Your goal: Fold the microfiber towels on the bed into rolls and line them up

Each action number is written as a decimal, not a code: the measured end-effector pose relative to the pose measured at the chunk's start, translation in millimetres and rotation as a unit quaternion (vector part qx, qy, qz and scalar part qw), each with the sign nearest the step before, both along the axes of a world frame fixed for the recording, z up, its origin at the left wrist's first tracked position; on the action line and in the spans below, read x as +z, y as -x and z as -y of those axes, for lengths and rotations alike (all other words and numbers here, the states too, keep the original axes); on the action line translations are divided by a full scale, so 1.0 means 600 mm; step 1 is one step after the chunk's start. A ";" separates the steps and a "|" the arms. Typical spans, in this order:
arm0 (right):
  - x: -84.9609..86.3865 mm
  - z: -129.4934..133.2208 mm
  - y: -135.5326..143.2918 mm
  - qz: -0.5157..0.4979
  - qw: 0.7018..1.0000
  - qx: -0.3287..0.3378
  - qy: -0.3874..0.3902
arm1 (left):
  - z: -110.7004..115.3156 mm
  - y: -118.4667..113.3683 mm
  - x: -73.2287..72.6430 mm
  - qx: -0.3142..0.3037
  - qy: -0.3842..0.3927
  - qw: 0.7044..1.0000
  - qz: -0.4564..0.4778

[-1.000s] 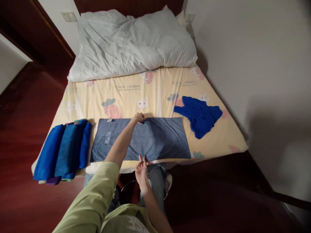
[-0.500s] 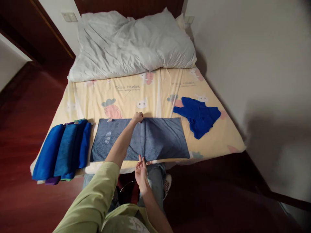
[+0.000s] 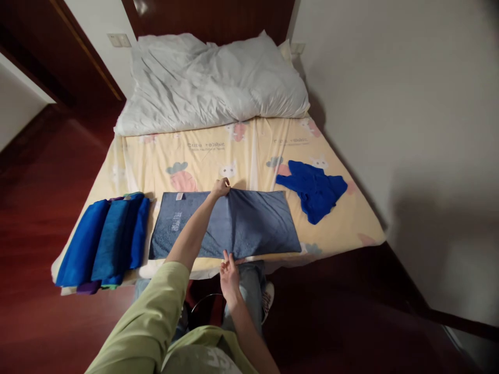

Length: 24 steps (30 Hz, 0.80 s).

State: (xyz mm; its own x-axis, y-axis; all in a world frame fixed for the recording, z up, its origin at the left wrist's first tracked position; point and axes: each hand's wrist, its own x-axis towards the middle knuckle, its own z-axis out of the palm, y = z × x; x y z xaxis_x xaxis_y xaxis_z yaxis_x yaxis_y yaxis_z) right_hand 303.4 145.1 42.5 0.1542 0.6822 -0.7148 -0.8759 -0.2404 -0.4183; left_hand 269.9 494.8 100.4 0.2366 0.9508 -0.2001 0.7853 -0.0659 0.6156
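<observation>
A grey-blue towel (image 3: pixel 261 223) with pale lettering and a small white tag at its left part lies spread along the bed's near edge. My left hand (image 3: pixel 221 187) reaches across it and is closed on the middle of its far edge. At the near edge, opposite, my right hand (image 3: pixel 230 272) pinches the towel with its fingertips, two fingers pointing forward. A raised crease runs across the cloth between both hands. To the right of the towel lies a crumpled blue cloth (image 3: pixel 315 189).
Several folded blue, teal and purple cloths (image 3: pixel 111 241) lie stacked at the bed's near left corner. A large white pillow or quilt (image 3: pixel 210 83) covers the head of the patterned bed (image 3: pixel 249 148). A wall (image 3: pixel 409 130) stands to the right.
The towel's middle crease is lifted slightly higher between my hands, and its right end is drawn in a little. The view has shifted slightly. Both hands keep their places on the towel.
</observation>
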 end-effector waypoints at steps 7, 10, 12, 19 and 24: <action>0.060 -0.011 -0.028 0.100 0.993 0.008 -0.061 | 0.037 0.032 0.100 0.028 -0.018 0.997 0.073; 0.105 -0.016 -0.063 0.173 0.980 0.022 -0.093 | 0.056 0.061 0.151 0.044 -0.016 0.991 0.128; 0.135 -0.019 -0.095 0.230 0.965 0.039 -0.123 | 0.068 0.084 0.183 0.056 -0.012 0.978 0.201; 0.262 -0.076 -0.212 0.398 0.888 0.022 -0.228 | 0.116 0.186 0.290 0.069 -0.053 0.912 0.401; 0.392 -0.137 -0.252 0.488 0.822 0.013 -0.294 | 0.179 0.260 0.388 0.046 -0.121 0.891 0.436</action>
